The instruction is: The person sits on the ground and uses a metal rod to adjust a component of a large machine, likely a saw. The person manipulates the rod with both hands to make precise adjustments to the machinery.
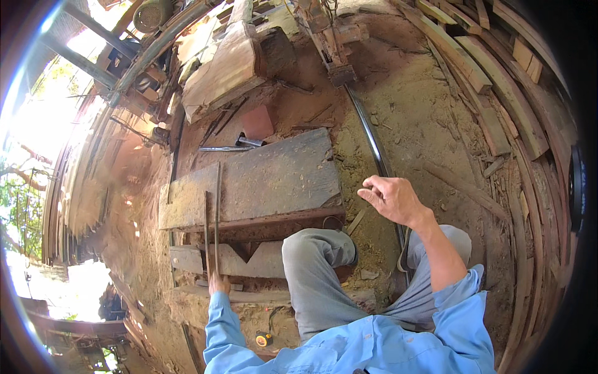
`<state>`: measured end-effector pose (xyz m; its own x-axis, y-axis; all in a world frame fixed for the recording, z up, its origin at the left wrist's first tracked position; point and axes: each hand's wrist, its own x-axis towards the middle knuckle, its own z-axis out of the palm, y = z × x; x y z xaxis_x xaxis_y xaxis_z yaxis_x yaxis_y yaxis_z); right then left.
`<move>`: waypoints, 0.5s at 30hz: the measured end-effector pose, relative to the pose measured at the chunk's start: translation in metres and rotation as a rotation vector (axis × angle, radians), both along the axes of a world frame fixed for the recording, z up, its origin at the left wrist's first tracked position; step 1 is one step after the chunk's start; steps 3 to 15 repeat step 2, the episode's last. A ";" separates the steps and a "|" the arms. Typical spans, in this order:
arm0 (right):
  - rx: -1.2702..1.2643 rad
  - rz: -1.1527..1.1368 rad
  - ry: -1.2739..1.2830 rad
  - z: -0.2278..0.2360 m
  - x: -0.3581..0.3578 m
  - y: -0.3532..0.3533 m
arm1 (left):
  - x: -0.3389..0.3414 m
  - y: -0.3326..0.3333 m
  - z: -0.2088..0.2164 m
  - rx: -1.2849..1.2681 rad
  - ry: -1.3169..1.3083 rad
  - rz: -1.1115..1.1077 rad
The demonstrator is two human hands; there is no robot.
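Note:
My left hand [219, 284] is closed around the near ends of two long thin strips [217, 218]. The strips run away from me over a thick, weathered wooden slab [268, 177]. Below the slab's near edge lies a board with a V-shaped notch [268, 258], partly behind my knee. My right hand [396, 201] is raised beside a shiny metal rail [367, 128], its fingers curled in and the thumb near the index finger. Whatever those fingers hold, if anything, is too small to make out. A tape measure [263, 339] lies near my left forearm.
Beyond the slab lie a hammer [250, 141] and a reddish flat piece [258, 122]. A large timber block [227, 71] sits farther back. Stacked planks [504, 93] line the right side. Machinery [324, 37] stands at the rail's far end.

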<state>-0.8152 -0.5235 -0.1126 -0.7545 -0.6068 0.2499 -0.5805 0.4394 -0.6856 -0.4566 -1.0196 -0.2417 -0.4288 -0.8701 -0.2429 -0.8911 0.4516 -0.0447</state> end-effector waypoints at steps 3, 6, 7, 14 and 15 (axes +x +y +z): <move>0.018 0.006 0.028 -0.008 0.002 0.000 | -0.068 -0.012 -0.007 0.042 0.225 -0.218; 0.018 0.006 0.028 -0.008 0.002 0.000 | -0.068 -0.012 -0.007 0.042 0.225 -0.218; 0.018 0.006 0.028 -0.008 0.002 0.000 | -0.068 -0.012 -0.007 0.042 0.225 -0.218; 0.018 0.006 0.028 -0.008 0.002 0.000 | -0.068 -0.012 -0.007 0.042 0.225 -0.218; 0.018 0.006 0.028 -0.008 0.002 0.000 | -0.068 -0.012 -0.007 0.042 0.225 -0.218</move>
